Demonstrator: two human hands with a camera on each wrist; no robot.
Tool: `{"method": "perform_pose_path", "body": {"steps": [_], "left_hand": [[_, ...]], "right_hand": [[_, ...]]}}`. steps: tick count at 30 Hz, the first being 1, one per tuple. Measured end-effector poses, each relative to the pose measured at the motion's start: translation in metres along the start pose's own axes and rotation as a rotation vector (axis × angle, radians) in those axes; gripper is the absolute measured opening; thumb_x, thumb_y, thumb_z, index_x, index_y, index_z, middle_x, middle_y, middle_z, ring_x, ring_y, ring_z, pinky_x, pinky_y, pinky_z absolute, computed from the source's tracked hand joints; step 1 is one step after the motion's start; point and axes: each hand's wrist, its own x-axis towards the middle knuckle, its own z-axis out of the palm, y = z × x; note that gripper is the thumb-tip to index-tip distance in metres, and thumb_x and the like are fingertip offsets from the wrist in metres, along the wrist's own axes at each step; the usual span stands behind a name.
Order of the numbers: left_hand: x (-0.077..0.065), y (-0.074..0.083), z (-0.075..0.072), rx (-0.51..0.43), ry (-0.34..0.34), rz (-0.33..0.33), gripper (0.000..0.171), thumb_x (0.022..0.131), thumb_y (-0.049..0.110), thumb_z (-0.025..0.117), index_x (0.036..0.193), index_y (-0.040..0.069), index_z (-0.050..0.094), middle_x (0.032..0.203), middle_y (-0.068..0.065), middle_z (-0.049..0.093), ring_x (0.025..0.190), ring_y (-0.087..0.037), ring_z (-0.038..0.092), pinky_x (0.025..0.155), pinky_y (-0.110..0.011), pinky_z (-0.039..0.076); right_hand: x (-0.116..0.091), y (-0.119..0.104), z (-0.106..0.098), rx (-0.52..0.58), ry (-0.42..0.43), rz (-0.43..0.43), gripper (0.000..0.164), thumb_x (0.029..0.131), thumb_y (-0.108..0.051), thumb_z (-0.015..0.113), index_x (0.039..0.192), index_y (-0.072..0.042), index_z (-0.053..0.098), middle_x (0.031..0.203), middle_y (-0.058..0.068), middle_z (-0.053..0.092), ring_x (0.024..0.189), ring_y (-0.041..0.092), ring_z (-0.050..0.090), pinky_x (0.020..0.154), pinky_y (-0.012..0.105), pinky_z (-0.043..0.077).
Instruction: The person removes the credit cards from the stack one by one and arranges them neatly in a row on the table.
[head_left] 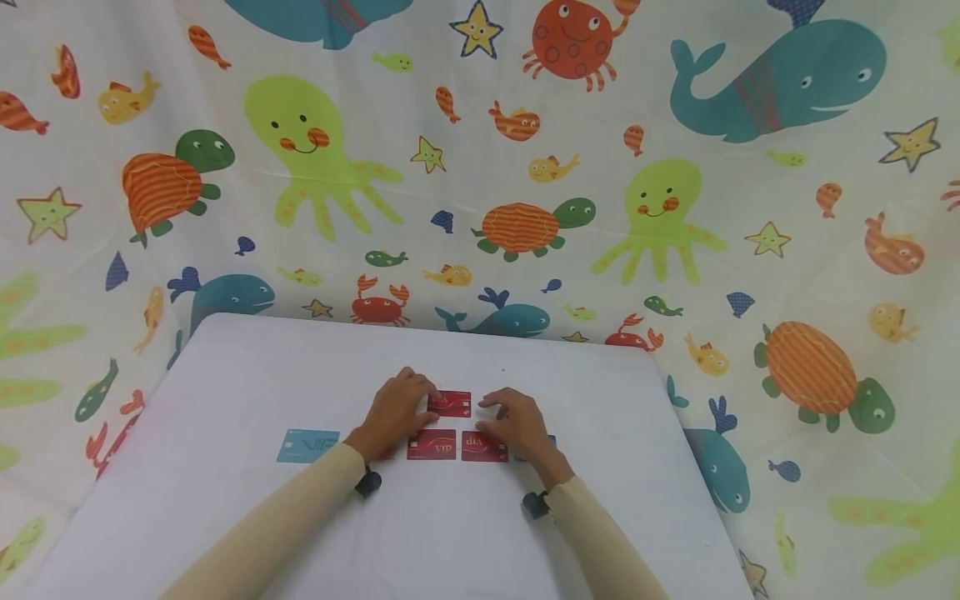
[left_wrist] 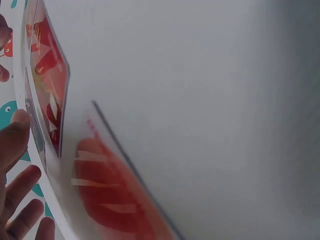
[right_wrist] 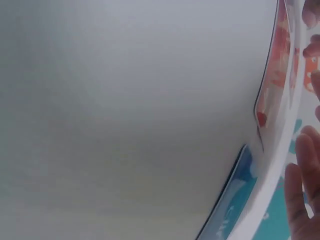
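Observation:
A red card lies flat on the white table, above a row of other cards. My left hand is at its left end, with thumb and fingers spread around that edge; whether they press on it I cannot tell. To the right of this card, my right hand hovers with loosely bent fingers and a small gap to it. Below lie two red VIP cards side by side. The left hand partly covers another red card. A blue card is mostly hidden by the right hand in the head view.
At the row's left end lies a light blue VIP card. The white table reaches back to a hanging cloth printed with sea animals. Dark wrist cameras sit under both wrists.

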Motion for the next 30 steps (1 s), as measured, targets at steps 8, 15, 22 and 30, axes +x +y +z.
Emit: {"method": "perform_pose_path", "body": {"steps": [8, 15, 22, 30], "left_hand": [[0.008, -0.002, 0.001, 0.016, -0.033, -0.005, 0.038, 0.081, 0.032, 0.095, 0.115, 0.02, 0.081, 0.119, -0.001, 0.077, 0.109, -0.019, 0.061, 0.098, -0.041, 0.06], [0.017, -0.003, 0.003, 0.016, -0.074, -0.016, 0.034, 0.079, 0.028, 0.096, 0.108, 0.022, 0.081, 0.108, 0.0, 0.071, 0.104, -0.018, 0.057, 0.096, -0.038, 0.061], [0.018, -0.003, 0.003, -0.033, -0.08, -0.037, 0.023, 0.08, 0.024, 0.095, 0.096, 0.025, 0.079, 0.103, 0.001, 0.066, 0.102, -0.017, 0.053, 0.098, -0.038, 0.061], [0.016, -0.003, 0.006, -0.024, -0.043, -0.01, 0.019, 0.082, 0.021, 0.094, 0.092, 0.025, 0.078, 0.101, 0.001, 0.064, 0.099, -0.016, 0.051, 0.096, -0.032, 0.06]], "right_hand": [[0.009, -0.007, 0.006, -0.034, -0.023, -0.004, 0.035, 0.088, -0.036, 0.088, 0.12, -0.029, 0.077, 0.122, -0.01, 0.074, 0.09, 0.009, 0.063, 0.078, 0.024, 0.058], [0.011, -0.015, 0.006, -0.029, -0.039, -0.023, 0.036, 0.089, -0.033, 0.088, 0.122, -0.025, 0.077, 0.122, -0.006, 0.074, 0.092, 0.012, 0.063, 0.081, 0.029, 0.059], [0.016, -0.021, 0.01, -0.061, -0.066, -0.021, 0.039, 0.088, -0.032, 0.089, 0.124, -0.027, 0.077, 0.122, -0.007, 0.073, 0.093, 0.012, 0.061, 0.084, 0.03, 0.058], [0.025, -0.023, 0.015, -0.067, -0.075, -0.025, 0.038, 0.086, -0.03, 0.09, 0.122, -0.027, 0.078, 0.126, -0.005, 0.073, 0.096, 0.013, 0.063, 0.089, 0.033, 0.062]]}}
